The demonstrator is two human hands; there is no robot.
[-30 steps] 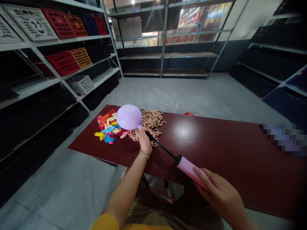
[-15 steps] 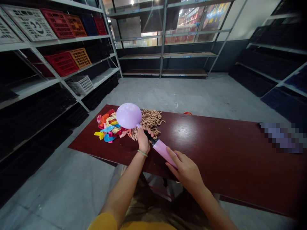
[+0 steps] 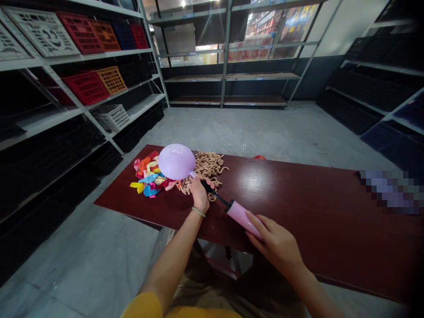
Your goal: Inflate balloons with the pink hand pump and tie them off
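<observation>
A partly inflated purple balloon (image 3: 176, 161) sits on the nozzle end of a pink and black hand pump (image 3: 244, 217). My left hand (image 3: 200, 194) is closed around the balloon's neck and the pump's black end. My right hand (image 3: 276, 240) grips the pink barrel, with a length of black rod showing between barrel and black end. Behind the balloon lies a pile of limp, colourful balloons (image 3: 150, 190). Beside them, partly hidden by my left hand, is a heap of tan, cord-like twisted pieces (image 3: 208, 163).
The dark red table (image 3: 298, 203) runs off to the right, where a blurred purple item (image 3: 387, 190) lies. A small red object (image 3: 259, 157) shows at the far edge. Shelves with plastic crates (image 3: 86, 88) stand left; metal racks (image 3: 258, 77) stand behind.
My right hand has drawn the pink barrel back toward the lower right, exposing the black rod. The balloon and my left hand have shifted only slightly.
</observation>
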